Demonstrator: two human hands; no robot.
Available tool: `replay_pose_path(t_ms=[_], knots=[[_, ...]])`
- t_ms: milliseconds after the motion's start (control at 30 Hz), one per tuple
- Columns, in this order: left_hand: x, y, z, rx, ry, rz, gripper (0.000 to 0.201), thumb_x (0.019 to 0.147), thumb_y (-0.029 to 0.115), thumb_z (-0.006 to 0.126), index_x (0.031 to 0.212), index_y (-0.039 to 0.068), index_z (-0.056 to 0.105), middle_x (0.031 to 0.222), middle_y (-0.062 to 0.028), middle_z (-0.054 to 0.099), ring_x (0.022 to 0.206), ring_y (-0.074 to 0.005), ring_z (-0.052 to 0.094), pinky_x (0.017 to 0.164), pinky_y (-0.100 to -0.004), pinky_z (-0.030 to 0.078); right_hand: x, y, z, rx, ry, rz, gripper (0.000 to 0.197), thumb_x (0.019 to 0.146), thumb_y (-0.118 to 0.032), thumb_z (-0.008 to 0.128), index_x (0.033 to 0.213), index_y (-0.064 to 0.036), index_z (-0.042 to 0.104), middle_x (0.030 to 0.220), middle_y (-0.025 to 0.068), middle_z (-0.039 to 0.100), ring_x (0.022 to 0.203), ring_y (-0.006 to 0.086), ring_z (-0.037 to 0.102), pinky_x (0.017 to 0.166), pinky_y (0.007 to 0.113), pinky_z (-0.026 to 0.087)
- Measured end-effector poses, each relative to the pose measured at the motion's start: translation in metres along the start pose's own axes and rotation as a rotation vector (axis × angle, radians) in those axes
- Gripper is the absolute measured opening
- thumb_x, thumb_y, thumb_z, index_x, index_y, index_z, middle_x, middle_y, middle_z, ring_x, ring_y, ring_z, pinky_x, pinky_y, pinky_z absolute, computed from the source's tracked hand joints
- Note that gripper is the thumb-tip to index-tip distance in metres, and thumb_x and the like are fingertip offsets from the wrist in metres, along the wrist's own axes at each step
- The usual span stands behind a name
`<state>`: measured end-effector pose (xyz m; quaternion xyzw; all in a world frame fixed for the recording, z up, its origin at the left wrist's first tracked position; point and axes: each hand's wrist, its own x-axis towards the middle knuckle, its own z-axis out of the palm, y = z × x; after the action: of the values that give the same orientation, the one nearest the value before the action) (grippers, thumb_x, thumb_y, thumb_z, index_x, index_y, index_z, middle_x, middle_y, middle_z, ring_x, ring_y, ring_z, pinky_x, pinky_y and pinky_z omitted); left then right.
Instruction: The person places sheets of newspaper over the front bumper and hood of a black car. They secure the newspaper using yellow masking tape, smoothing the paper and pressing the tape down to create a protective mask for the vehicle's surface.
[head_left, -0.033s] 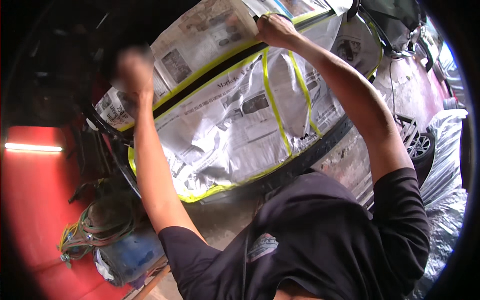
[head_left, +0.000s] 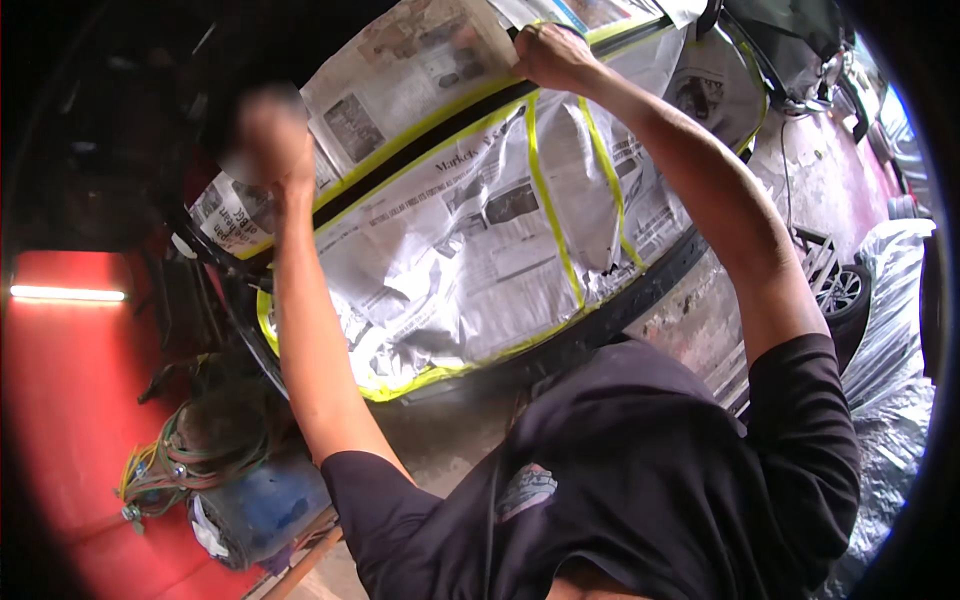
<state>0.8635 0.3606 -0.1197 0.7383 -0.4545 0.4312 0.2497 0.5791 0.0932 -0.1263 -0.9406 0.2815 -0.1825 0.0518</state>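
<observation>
A car body panel [head_left: 610, 315] stands in front of me, masked with sheets of newspaper [head_left: 470, 260] held by yellow tape [head_left: 550, 210]. A bare black strip [head_left: 420, 160] runs between the upper and lower sheets. My right hand [head_left: 555, 55] is raised to the top of the masking, its fingers curled on the upper newspaper edge. My left hand [head_left: 265, 135] is lifted at the left end of the upper sheet; motion blur hides its fingers and whether it holds anything.
A red wall with a lit tube [head_left: 65, 293] is at the left. Below it lie coiled cables [head_left: 200, 450] on a blue drum [head_left: 265, 510]. At the right are a car wheel [head_left: 840, 290] and silvery plastic sheeting [head_left: 890, 340].
</observation>
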Motion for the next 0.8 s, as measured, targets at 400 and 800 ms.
replay_pose_path(t_ms=[400, 800], knots=[[-0.089, 0.123, -0.035, -0.056, -0.336, 0.246, 0.041, 0.099, 0.035, 0.065, 0.131, 0.01, 0.068, 0.139, -0.01, 0.054, 0.125, -0.034, 0.051, 0.107, -0.0501, 0.044, 0.026, 0.011, 0.041, 0.077, 0.093, -0.156, 0.015, 0.077, -0.012, 0.072, 0.078, 0.0029, 0.068, 0.074, 0.0234, 0.066, 0.07, 0.038, 0.067, 0.063, 0.049, 0.051], [-0.088, 0.143, -0.031, -0.044, -0.32, 0.251, 0.051, 0.097, 0.038, 0.067, 0.138, 0.009, 0.063, 0.141, -0.0129, 0.052, 0.128, -0.0359, 0.049, 0.109, -0.0509, 0.041, 0.022, 0.023, 0.032, -0.009, 0.064, -0.131, 0.018, 0.075, -0.013, 0.073, 0.073, 0.0041, 0.069, 0.066, 0.0208, 0.064, 0.059, 0.0336, 0.065, 0.055, 0.047, 0.051]])
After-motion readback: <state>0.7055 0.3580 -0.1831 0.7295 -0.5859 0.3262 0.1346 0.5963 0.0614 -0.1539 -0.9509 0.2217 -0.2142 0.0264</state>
